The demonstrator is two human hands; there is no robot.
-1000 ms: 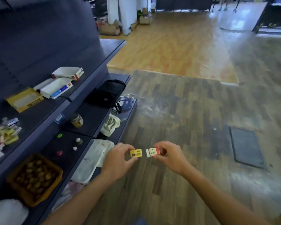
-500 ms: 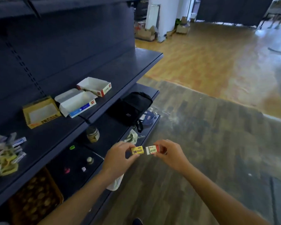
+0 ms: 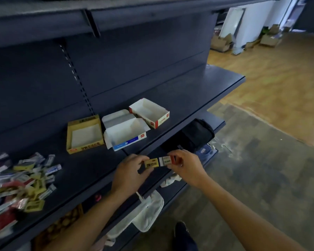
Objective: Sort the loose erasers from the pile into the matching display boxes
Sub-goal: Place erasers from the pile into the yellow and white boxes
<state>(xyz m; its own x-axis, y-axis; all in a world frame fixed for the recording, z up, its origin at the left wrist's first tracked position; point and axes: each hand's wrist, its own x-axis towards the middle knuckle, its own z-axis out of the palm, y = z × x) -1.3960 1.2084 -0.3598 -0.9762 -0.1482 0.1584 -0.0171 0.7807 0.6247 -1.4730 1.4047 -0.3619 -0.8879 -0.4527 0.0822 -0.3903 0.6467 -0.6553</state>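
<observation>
Hands, two of them, meet just above the front edge of the dark shelf point(image 3: 188, 91) in the head view, each holding one eraser. The left hand point(image 3: 129, 171) pinches a yellow eraser point(image 3: 152, 163) between thumb and curled fingers point(image 3: 142, 159). The right hand point(image 3: 187, 165) pinches a white-and-red eraser point(image 3: 167, 161) the same way. The two erasers sit end to end, touching or very nearly so; which cannot be told. Three open display boxes stand in a row on the shelf, beyond the hands and nearer its back wall, with their white insides showing. One is the yellow box point(image 3: 85, 146) on the left. One is the blue-and-white box point(image 3: 128, 142) in the middle, just beside the yellow one, with its lid flap folded back. One is the red-and-white box point(image 3: 160, 120) on the right, its corner close against the middle box. The pile of loose erasers point(image 3: 20, 180) spreads over the left end of the same shelf up to its front edge, well apart from the boxes. Yellow, red, blue and white wrappers are mixed in it, too many and too blurred to count. On the lower shelf, one black bag point(image 3: 194, 136) lies beneath the right-hand box. One white cloth point(image 3: 149, 212) hangs over a lower shelf edge below the forearms. One dark shoe point(image 3: 184, 236) shows on the floor at the bottom.
</observation>
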